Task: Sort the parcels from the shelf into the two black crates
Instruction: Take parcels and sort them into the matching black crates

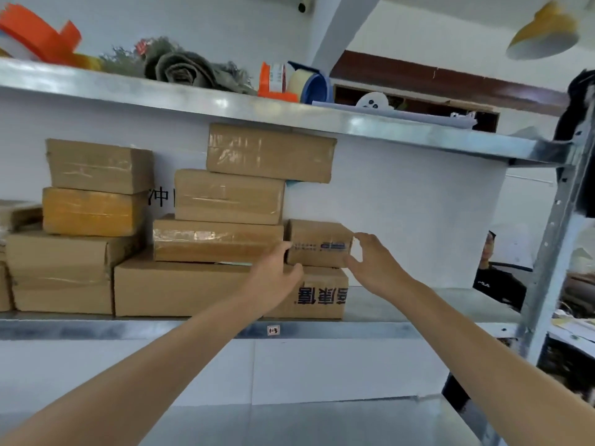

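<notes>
Small box [317,235] sits toward the right end of the shelf [402,304], on top of the big box [180,291] and just beside the taped stack [219,241]; the two black crates are not in view.

Left hand [273,278] is at the box's left end; right hand [373,262] is at its right end; both are spread wide with fingers loosely curved, and neither has closed on anything; whether the fingertips already touch the cardboard cannot be told.

Handling estimate: corrugated card, stiff, probably light for its size; the printed tape band may be slick, so press on bare card.

Recommended hold: palms on the two opposite ends, thumbs toward the front face; lift clear before drawing out, since the stack stands close at its left side and could shift.
</notes>
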`<action>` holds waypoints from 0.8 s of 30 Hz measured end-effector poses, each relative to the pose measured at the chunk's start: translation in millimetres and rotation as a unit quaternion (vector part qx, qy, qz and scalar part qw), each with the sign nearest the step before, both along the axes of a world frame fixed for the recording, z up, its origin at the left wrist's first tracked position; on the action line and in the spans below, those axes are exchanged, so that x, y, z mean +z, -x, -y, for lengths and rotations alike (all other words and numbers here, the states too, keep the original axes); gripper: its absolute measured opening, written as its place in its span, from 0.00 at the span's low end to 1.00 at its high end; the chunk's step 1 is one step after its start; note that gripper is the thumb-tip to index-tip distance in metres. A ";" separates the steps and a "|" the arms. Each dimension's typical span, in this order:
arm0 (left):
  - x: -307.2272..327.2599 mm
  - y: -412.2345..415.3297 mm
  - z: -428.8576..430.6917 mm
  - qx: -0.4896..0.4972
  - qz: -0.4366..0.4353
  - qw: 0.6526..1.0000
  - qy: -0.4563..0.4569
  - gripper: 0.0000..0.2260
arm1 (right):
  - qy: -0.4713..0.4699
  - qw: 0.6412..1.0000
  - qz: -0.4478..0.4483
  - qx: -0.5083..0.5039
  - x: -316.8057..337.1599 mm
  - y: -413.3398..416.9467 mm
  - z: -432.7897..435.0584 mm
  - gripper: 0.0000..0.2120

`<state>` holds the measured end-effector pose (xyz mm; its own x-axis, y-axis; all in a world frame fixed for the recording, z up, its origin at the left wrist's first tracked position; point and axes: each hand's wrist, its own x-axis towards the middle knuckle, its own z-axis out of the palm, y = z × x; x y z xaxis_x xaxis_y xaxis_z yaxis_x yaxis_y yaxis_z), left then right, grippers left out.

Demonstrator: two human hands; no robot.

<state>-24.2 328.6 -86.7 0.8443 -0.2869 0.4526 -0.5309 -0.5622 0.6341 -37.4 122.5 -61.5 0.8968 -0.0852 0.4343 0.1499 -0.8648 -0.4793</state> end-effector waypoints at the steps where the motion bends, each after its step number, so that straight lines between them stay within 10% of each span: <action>1: 1.0 -3.7 5.3 0.005 -0.005 1.000 -0.004 0.25 | -0.007 1.000 -0.005 0.003 0.6 -5.6 3.7 0.22; 17: 2.8 -41.7 73.9 0.111 -0.093 0.985 0.093 0.25 | -0.099 0.988 -0.084 0.089 -13.0 -69.9 53.1 0.36; 24: 17.3 -34.5 92.4 0.136 -0.154 0.964 0.166 0.26 | -0.158 0.970 -0.072 0.168 -19.6 -87.2 64.2 0.20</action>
<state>10.4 236.2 -69.5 0.9772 0.0815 0.1962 -0.1496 -0.3922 0.9077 49.7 58.2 -81.1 0.9462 0.1140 0.3029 0.3103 -0.5851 -0.7493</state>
